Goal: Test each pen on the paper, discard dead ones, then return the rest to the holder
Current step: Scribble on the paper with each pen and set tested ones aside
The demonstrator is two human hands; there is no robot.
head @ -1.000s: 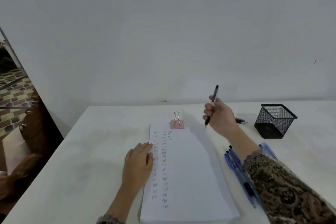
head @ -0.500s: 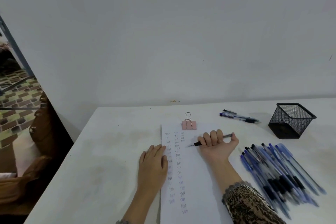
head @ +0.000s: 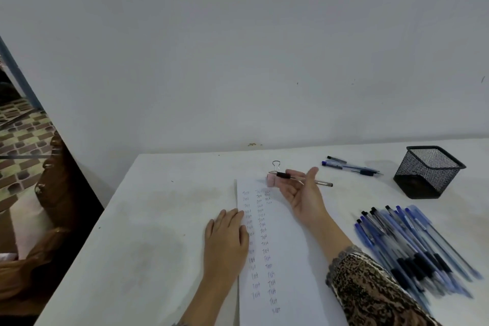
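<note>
Three columns of small scribbles run down the paper (head: 288, 251), so many pens look tried already. Left hand (head: 226, 243) lies flat, fingers straight, on the sheet's left edge. Right hand (head: 304, 194) hovers palm-up over the top of the sheet, beside the clip (head: 275, 172). One pen (head: 283, 174) lies across its fingers, thumb raised; pinched or merely resting, cannot tell.

Mesh holder (head: 428, 171) stands far right on the table (head: 158, 219) with nothing poking out, so returning seems not begun. Few pens (head: 349, 166) lie apart near the wall, probably rejects.

Big pile of pens (head: 412, 249) at right: blurred, uncountable, tested or untested unknown. Holder's bottom hidden by mesh. Scribbles too small to read surely.
</note>
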